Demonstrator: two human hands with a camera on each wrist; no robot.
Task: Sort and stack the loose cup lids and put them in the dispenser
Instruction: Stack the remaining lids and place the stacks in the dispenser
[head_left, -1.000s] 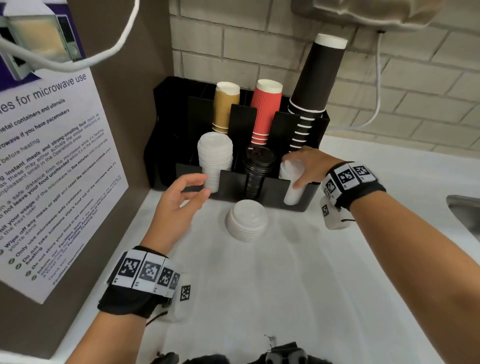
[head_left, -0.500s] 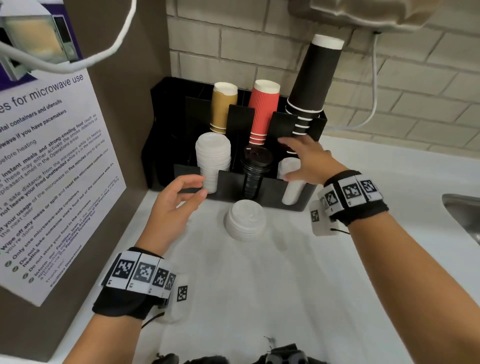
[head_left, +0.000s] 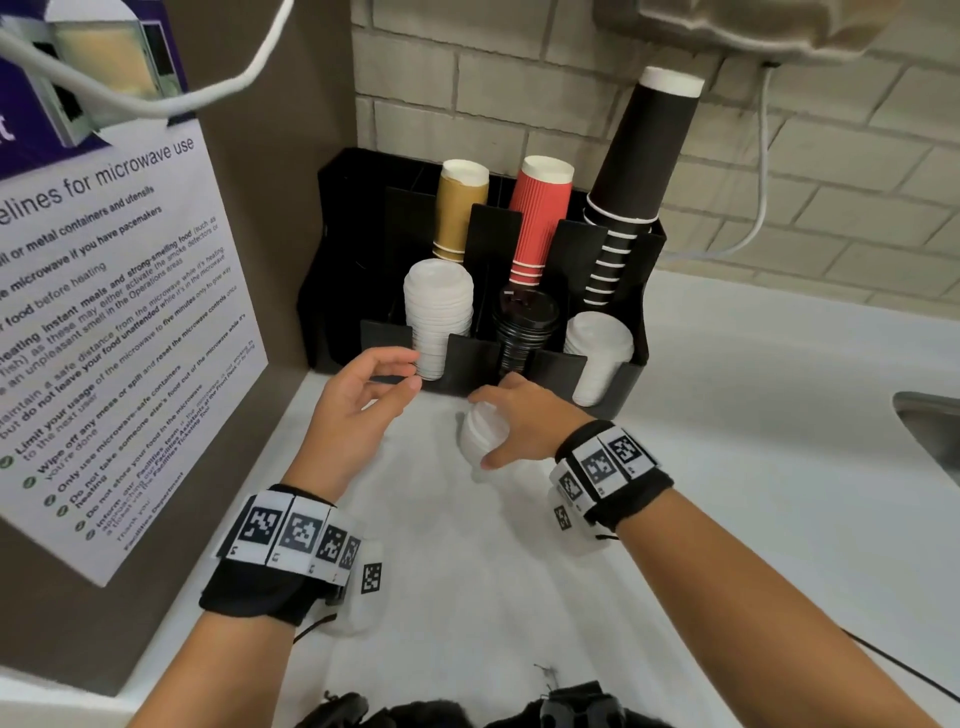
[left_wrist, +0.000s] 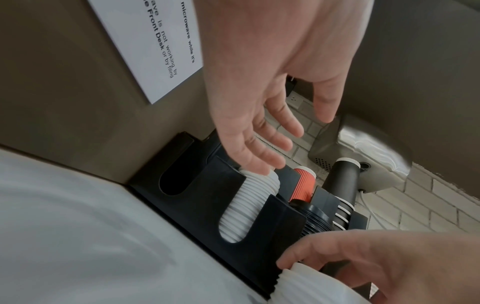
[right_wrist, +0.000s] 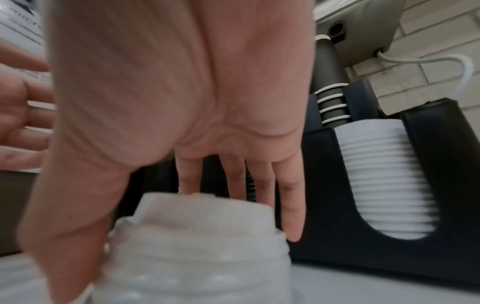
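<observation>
A short loose stack of white lids stands on the white counter just in front of the black dispenser. My right hand reaches down over this stack. In the right wrist view its thumb lies along one side of the stack and its fingers drop behind it, gripping it. My left hand hovers open and empty beside the dispenser's left front slot, which holds a tall pile of white lids. Black lids fill the middle slot and white lids the right one.
Gold, red and black paper cups stand upside down in the dispenser's back row. A brown panel with a microwave notice closes off the left side. A brick wall is behind, and a sink edge lies at far right.
My right hand left the right-slot lids, moved down and left, and closed around the loose lid stack on the counter. The left hand has barely moved.
</observation>
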